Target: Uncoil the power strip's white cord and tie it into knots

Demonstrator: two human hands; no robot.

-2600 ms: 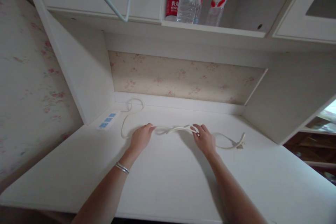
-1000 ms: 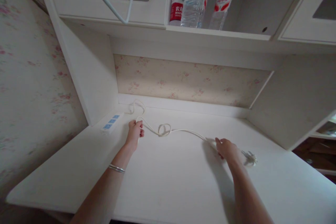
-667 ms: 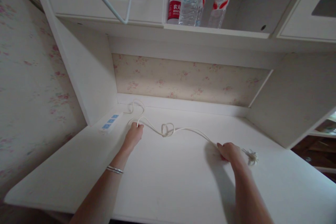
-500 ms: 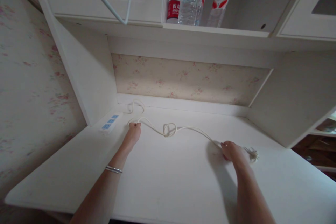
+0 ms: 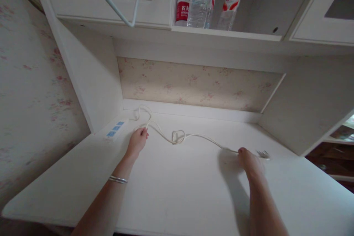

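Observation:
A white power cord [image 5: 204,136] runs across the white desktop, with a loose knot or loop in its middle. My left hand [image 5: 138,140] is closed around the cord, left of the loop. Farther right, my right hand [image 5: 247,160] grips the cord near its end, and the white plug [image 5: 262,154] with metal prongs sticks out beyond the hand, somewhat blurred. A white power strip [image 5: 115,129] with blue socket faces lies at the left of the desktop, and the cord curls behind my left hand near it.
The desktop [image 5: 171,195] sits between two white side panels. Overhead, a cabinet shelf holds several plastic bottles [image 5: 199,3], and a pale bent tube [image 5: 121,14] hangs in front of the left cabinet door. Dark shelving [image 5: 326,158] stands at the right.
My right hand has shifted slightly right along with the cord's end, and the plug has turned. My left hand has rolled a little and stays by the same stretch of cord.

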